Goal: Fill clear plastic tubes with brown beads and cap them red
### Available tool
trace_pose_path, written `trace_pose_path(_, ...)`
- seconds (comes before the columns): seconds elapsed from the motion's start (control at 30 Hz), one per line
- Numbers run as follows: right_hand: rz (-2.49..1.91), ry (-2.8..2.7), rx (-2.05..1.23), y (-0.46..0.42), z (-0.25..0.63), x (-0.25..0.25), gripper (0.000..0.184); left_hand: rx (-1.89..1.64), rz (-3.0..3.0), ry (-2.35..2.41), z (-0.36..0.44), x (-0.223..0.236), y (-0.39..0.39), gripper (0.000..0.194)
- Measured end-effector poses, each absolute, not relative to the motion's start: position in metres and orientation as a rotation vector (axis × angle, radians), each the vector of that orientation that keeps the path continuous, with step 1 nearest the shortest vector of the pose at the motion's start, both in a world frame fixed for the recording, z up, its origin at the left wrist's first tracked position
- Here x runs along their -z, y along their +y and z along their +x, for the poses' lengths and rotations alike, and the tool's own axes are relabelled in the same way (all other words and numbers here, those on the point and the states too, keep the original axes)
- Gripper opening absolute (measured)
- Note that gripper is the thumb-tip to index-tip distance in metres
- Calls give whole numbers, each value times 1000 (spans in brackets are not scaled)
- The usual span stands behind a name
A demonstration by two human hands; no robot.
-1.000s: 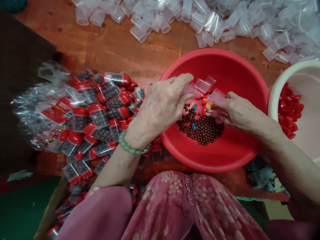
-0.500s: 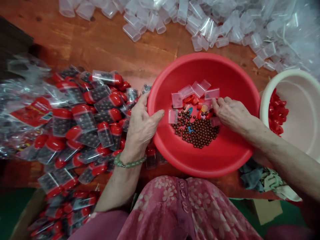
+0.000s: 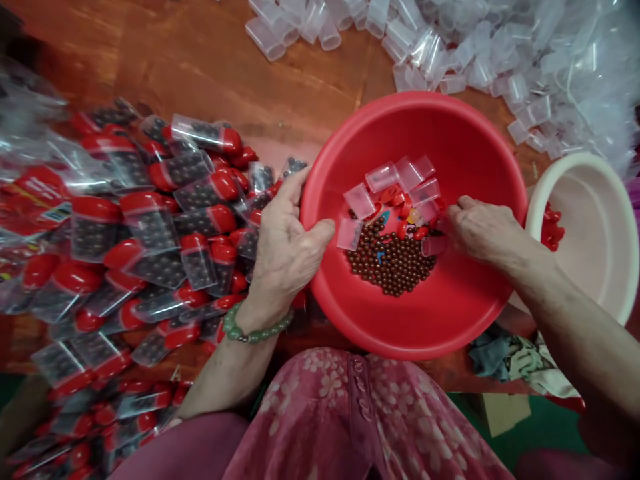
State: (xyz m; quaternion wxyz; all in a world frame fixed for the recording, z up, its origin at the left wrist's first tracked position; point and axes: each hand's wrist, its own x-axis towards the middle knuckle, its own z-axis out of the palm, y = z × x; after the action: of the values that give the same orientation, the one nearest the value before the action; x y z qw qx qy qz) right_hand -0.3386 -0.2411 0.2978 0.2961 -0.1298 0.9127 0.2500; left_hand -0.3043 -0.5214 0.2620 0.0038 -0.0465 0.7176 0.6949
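My left hand (image 3: 287,243) grips the left rim of a red basin (image 3: 420,327), its thumb lying over the edge. Inside the basin lies a heap of small brown balls (image 3: 393,267). Several clear plastic cases (image 3: 383,177) rest behind and beside the balls, with red caps (image 3: 393,195) and a small blue piece (image 3: 381,257) among them. My right hand (image 3: 477,227) is in the right part of the basin with curled fingers, close to the clear cases; whatever its fingertips hold is hidden.
Left of the basin lie many red-capped clear cases (image 3: 150,223) filled with dark balls, beside plastic packaging (image 3: 35,193). More clear cases (image 3: 430,43) are piled at the back. A white tub (image 3: 595,253) with red caps (image 3: 551,228) stands on the right, near cloths (image 3: 525,363).
My left hand has left the clear cases inside the basin and taken hold of its left rim. My right hand has drawn a little rightward. The cases and balls have shifted slightly.
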Motion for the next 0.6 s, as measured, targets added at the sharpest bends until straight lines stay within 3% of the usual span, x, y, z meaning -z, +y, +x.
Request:
trace_pose_path(0.37,-766,2513,-944,-244,-352,-296,39,-2241,-124,2213,-308,-261,-520,61)
trace_pose_path(0.5,-815,2421,-827,-239,-355,-292,43,-2262,-108,2208,-311,-262,-520,56)
trace_pose_path(0.6,-839,2394,-580,-229,-355,-287,34,-2218,-115,2248,-312,-262,-520,52)
